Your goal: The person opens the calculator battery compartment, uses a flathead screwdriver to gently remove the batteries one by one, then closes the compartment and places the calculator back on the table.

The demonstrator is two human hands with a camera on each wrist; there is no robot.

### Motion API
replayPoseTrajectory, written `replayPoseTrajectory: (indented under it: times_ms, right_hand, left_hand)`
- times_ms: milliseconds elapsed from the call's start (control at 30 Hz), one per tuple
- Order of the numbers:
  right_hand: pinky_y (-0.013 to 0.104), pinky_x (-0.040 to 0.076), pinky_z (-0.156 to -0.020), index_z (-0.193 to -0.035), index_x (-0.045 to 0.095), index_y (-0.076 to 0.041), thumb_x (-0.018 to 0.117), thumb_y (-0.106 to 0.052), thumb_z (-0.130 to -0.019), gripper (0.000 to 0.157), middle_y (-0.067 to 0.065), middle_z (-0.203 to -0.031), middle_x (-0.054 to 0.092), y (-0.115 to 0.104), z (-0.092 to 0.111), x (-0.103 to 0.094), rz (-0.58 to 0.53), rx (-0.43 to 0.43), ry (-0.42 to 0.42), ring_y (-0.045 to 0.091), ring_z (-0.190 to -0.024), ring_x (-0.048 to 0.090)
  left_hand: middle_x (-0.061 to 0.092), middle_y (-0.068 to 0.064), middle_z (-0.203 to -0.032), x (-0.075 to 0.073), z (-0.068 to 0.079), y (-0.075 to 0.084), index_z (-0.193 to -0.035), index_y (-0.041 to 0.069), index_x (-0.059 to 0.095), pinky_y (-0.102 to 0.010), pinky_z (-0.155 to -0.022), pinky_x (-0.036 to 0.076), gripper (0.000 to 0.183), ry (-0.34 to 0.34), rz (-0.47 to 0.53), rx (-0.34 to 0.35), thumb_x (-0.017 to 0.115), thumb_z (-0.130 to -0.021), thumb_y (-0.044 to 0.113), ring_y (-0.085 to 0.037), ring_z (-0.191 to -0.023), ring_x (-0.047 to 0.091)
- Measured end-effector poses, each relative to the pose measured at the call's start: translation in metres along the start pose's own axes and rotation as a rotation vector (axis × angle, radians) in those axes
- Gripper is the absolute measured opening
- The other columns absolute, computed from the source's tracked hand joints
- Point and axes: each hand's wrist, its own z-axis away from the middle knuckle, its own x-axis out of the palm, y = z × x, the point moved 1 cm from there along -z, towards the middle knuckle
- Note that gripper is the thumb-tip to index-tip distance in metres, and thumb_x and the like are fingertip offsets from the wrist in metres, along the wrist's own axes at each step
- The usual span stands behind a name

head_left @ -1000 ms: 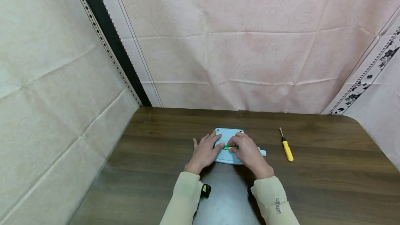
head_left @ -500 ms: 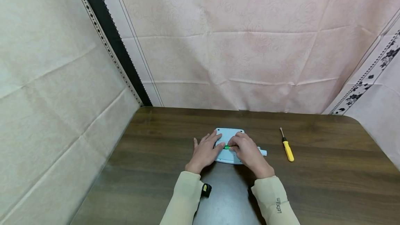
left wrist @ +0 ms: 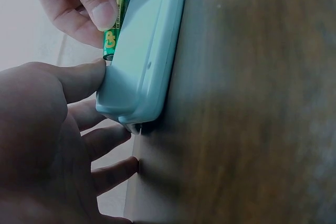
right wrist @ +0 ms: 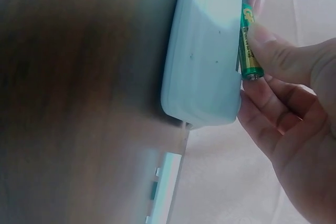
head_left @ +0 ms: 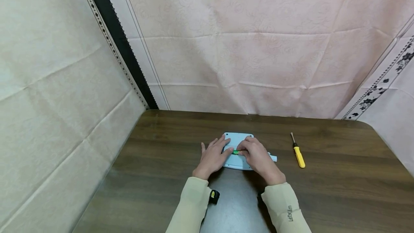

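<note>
A pale blue, flat device with rounded corners [head_left: 237,138] lies on the table in front of me in the head view. My right hand [head_left: 258,159] pinches a green GP battery [left wrist: 111,39] between thumb and fingers over the device's upper face. In the right wrist view the battery [right wrist: 250,51] lies along that face, its metal tip towards the palm. My left hand [head_left: 211,158] rests at the device's left side, fingers spread and fairly straight. Its thumb touches close to the battery's other end in the left wrist view. The right hand hides part of the device.
A small pale blue cover piece [head_left: 273,158] with tabs lies just right of the device, partly behind the right hand. Farther right is a yellow-handled screwdriver [head_left: 298,155]. The brown wooden table [head_left: 155,175] meets hanging pale cloths [head_left: 258,56] at its back and sides.
Both hands stay almost in place. The battery's dark end beside the right fingers shows less than a second ago. The whole head view has shifted very slightly.
</note>
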Motion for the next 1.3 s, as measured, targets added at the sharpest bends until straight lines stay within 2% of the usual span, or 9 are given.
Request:
replayPoseTrajectory:
  times_ms: [300,600,967,1300]
  right_hand:
    - [0.049,0.058,-0.09,-0.099,0.079,-0.003,0.075,0.008,-0.094,0.013,0.004,-0.097,0.066,-0.001,0.0,-0.009,-0.013,0.046,0.023,0.03,-0.1,0.062]
    - [0.049,0.058,-0.089,-0.104,0.079,-0.003,0.076,0.004,-0.095,0.011,0.005,-0.1,0.065,0.001,-0.003,-0.018,-0.03,0.074,0.062,0.028,-0.098,0.059]
    - [0.047,0.058,-0.087,-0.105,0.078,-0.001,0.074,0.006,-0.096,0.012,0.008,-0.103,0.066,0.019,-0.005,-0.032,-0.017,0.084,0.087,0.03,-0.1,0.057]
    - [0.05,0.054,-0.085,-0.105,0.077,0.002,0.072,0.007,-0.097,0.01,0.013,-0.104,0.065,0.035,-0.011,-0.044,0.004,0.12,0.106,0.034,-0.099,0.057]
  left_hand:
    - [0.035,-0.004,-0.17,0.001,-0.001,0.0,-0.16,0.018,0.052,-0.075,-0.12,0.0,0.053,-0.007,-0.007,0.004,0.049,-0.113,0.044,-0.035,-0.157,0.03]
    - [0.037,-0.004,-0.17,0.001,-0.002,-0.001,-0.159,0.019,0.053,-0.076,-0.12,0.001,0.054,0.008,-0.025,-0.008,0.05,-0.112,0.046,-0.034,-0.156,0.031]
    - [0.035,-0.003,-0.171,0.003,0.0,0.001,-0.16,0.02,0.051,-0.074,-0.121,0.0,0.055,-0.005,-0.006,-0.021,0.05,-0.112,0.046,-0.033,-0.157,0.029]
    - [0.034,-0.002,-0.171,0.002,-0.001,0.0,-0.16,0.02,0.051,-0.073,-0.121,-0.001,0.055,-0.002,-0.004,-0.024,0.049,-0.112,0.046,-0.032,-0.158,0.029]
